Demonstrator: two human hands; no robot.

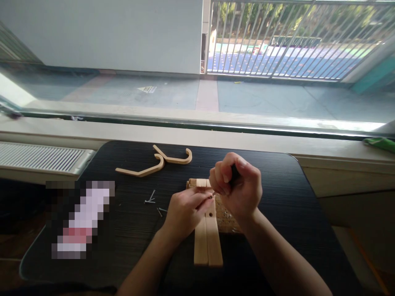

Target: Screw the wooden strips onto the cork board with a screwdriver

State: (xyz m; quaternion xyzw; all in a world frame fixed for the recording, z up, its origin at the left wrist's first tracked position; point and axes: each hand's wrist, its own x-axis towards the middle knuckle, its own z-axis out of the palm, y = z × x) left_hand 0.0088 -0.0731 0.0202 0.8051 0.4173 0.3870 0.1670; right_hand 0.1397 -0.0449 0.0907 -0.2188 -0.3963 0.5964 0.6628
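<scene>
My right hand [237,185] is a fist wrapped round the black handle [235,174] of a tool; its shaft and tip are hidden. Just left of it, my left hand [187,207] rests on two pale wooden strips [208,242] lying side by side, its thumb and fingertips pinched together near the fist. Whatever the pinch holds is too small to make out. A round dark hole [210,214] shows in the right strip. Under the strips lies a rough brown block [226,218] with a pitted surface.
Several loose screws or nails [150,201] lie left of my left hand on the black table [274,246]. Two bent wooden hooks [145,170] sit farther back. A blurred-out item [83,218] is at the left. Beyond the table's back edge are a windowsill [173,133] and a radiator [46,158].
</scene>
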